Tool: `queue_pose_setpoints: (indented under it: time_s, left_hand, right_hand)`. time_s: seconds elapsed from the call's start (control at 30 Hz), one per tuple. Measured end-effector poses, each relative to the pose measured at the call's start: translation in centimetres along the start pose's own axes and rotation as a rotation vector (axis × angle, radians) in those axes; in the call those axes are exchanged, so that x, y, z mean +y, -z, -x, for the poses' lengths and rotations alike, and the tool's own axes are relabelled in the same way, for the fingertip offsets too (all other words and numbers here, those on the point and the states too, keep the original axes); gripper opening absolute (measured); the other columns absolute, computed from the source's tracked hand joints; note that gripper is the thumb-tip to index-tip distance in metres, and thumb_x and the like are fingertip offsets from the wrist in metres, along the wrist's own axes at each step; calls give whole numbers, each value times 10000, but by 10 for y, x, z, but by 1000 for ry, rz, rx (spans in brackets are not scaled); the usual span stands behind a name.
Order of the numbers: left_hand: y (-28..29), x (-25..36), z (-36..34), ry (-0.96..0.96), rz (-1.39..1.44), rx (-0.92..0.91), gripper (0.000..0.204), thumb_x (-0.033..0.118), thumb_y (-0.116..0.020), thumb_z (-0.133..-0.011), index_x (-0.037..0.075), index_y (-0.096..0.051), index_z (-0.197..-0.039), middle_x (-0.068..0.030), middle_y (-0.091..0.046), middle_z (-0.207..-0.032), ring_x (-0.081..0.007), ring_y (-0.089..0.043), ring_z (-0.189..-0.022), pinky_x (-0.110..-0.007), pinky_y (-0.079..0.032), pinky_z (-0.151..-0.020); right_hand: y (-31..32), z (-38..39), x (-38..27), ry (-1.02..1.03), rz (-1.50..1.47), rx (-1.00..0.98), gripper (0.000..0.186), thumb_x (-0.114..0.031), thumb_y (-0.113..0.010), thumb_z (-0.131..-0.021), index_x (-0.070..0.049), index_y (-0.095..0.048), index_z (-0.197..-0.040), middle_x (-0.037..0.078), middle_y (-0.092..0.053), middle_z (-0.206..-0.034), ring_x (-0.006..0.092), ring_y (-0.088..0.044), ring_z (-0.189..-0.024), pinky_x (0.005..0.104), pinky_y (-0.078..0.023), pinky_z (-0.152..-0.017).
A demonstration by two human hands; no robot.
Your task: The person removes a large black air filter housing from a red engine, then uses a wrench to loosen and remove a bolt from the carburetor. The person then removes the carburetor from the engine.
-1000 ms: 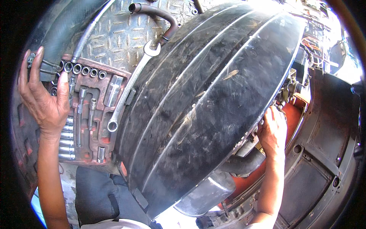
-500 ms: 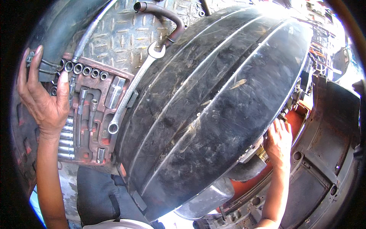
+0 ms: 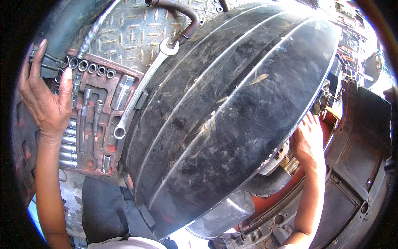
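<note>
Hands well apart. My left hand [image 3: 49, 103] is spread, thumb out, over the left side of the socket case [image 3: 129, 74]; nothing visible in it, can't tell if it's resting. My right hand [image 3: 306, 141] reaches in at the right edge of the black ribbed panel [image 3: 219, 108], mid-scene; fingertips hidden, can't tell if they grip. For this blind reach I'd work by feel, knuckles off that edge. Both hands point far. Wrench [image 3: 142, 88] slants over the case's right edge; diamond plate [image 3: 128, 39] far left.
</note>
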State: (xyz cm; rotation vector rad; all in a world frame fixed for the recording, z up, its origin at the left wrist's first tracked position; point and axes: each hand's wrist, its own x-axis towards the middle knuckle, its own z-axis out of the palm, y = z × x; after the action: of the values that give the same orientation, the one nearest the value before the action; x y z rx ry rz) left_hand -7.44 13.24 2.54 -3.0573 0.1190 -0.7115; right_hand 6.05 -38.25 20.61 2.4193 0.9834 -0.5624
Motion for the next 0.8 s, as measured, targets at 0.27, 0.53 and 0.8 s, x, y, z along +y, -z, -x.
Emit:
queue_pose_setpoints:
  time_s: [0.27,0.53,0.8]
  left_hand:
    - [-4,-4,1,19,94,-26,659,333,-675,-1025,92,-403,-1576,-53,-483,-1540,-252,-378,-1422,-379,-318,-1184]
    - [-6,-5,4,40,128,-13,653,351,-660,-1032,102,-403,-1579,-47,-479,-1550,-246,-386,-1425,-377,-323,-1184]
    - [-8,-4,2,21,142,22,683,336,-692,-1010,148,-389,-1593,-74,-444,-1561,-245,-361,-1456,-391,-320,-1205]
  right_hand:
    - [-4,7,-1,25,113,35,286,-62,-622,-821,-99,-649,-1103,89,-651,-980,289,-631,-983,446,-462,-900]
    - [-39,47,10,77,255,-1,335,-115,-630,-844,-108,-649,-1178,83,-639,-1078,275,-618,-1047,454,-452,-956]
    - [-35,69,14,67,85,-41,343,-154,-679,-829,-122,-662,-1170,77,-618,-1027,290,-614,-1030,468,-456,-966]
